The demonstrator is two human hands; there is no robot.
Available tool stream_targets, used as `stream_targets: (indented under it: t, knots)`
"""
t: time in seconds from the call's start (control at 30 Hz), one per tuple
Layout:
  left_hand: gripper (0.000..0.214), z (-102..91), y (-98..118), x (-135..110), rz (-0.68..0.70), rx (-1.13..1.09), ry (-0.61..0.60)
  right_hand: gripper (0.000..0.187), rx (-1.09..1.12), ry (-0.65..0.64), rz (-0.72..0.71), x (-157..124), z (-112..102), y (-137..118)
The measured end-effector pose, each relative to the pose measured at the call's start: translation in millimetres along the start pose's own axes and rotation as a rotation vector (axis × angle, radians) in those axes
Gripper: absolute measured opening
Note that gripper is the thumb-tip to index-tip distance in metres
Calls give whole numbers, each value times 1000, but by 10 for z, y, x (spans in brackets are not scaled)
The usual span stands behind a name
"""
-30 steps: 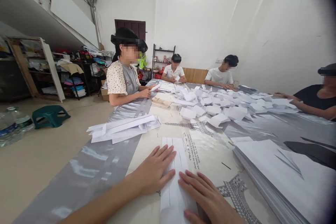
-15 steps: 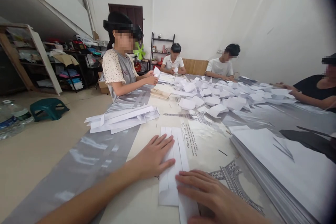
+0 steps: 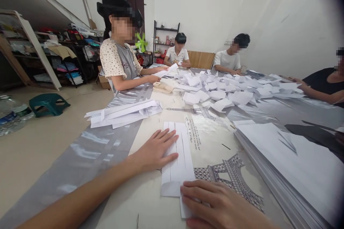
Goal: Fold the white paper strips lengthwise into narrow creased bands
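Observation:
A long white folded paper strip point(image 3: 180, 164) lies on the printed table cover in front of me, with lengthwise creases and a curled flap at its near end. My left hand point(image 3: 158, 148) rests flat across its upper half, fingers spread. At the strip's lower right, my right hand point(image 3: 212, 200) presses down with its fingers laid over the paper; the thumb side is partly cut off by the frame's bottom. Beyond my left hand is a loose pile of folded paper strips point(image 3: 126, 112). A thick stack of white sheets point(image 3: 290, 164) stands to the right.
A large heap of folded papers point(image 3: 215, 91) covers the far middle of the table. One co-worker point(image 3: 120, 61) at the left holds paper; several others sit around the table. A dark cloth-like item point(image 3: 314, 134) lies behind the stack. A green stool point(image 3: 49, 104) stands on the floor.
My right hand has slid toward the strip's near end, its fingers more bent. My left hand stays on the paper. The co-worker at left now holds a longer, opened-out paper.

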State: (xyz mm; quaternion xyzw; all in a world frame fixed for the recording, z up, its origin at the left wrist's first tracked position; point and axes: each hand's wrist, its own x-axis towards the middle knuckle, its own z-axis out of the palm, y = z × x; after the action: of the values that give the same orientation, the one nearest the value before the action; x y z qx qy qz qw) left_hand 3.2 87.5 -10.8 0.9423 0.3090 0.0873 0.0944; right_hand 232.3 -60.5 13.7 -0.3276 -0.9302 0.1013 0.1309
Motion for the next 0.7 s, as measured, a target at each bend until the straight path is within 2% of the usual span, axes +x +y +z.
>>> stream_targets:
  t: [0.1,0.23,0.4,0.7]
  knots:
    - [68,3,9,-3,4,1,5,30,-51,100,2,-28,67,15]
    - [68,25,5,3,10,18,23,23,-141,228,-61,-31,112,15]
    - [69,41,-6,8,22,36,22,19,-231,268,-119,-5,78,-51]
    - [70,19,15,4,27,73,5,27,-284,204,-169,-61,103,-38]
